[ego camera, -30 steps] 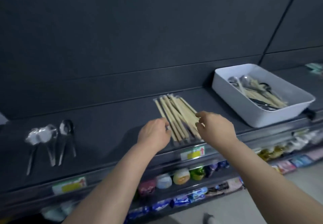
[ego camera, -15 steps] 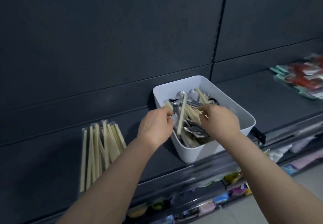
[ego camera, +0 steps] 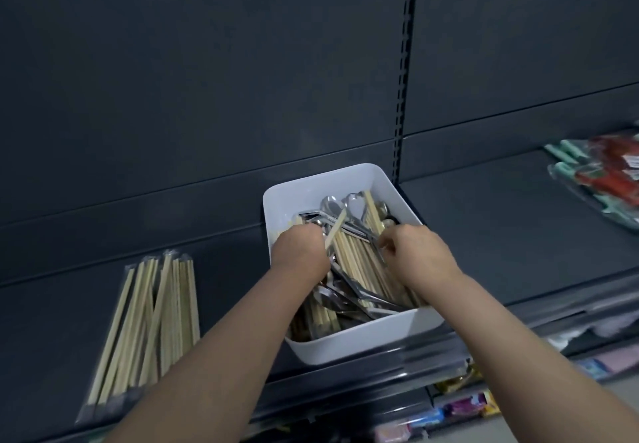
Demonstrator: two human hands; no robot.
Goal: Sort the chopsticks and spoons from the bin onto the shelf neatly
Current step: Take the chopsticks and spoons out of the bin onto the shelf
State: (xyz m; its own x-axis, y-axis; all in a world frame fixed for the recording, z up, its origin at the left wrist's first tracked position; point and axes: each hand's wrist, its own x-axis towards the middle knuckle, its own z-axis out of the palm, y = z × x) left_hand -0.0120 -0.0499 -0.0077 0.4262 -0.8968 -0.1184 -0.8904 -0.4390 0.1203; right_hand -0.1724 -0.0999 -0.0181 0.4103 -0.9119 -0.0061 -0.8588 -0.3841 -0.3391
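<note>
chopstick [ego camera: 336, 231] pinched in left grip [ego camera: 300, 252], spoon [ego camera: 371, 235] in right grip [ego camera: 418, 256] (both over bin [ego camera: 311, 187])

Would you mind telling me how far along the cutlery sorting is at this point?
Done: a row of wrapped chopsticks lies on the shelf. In hand: the left hand grips one chopstick in the bin; the right hand reaches in too, its grip unclear. Left: the bin holds many spoons and a chopstick pile; no sorted spoons are in view.
</note>
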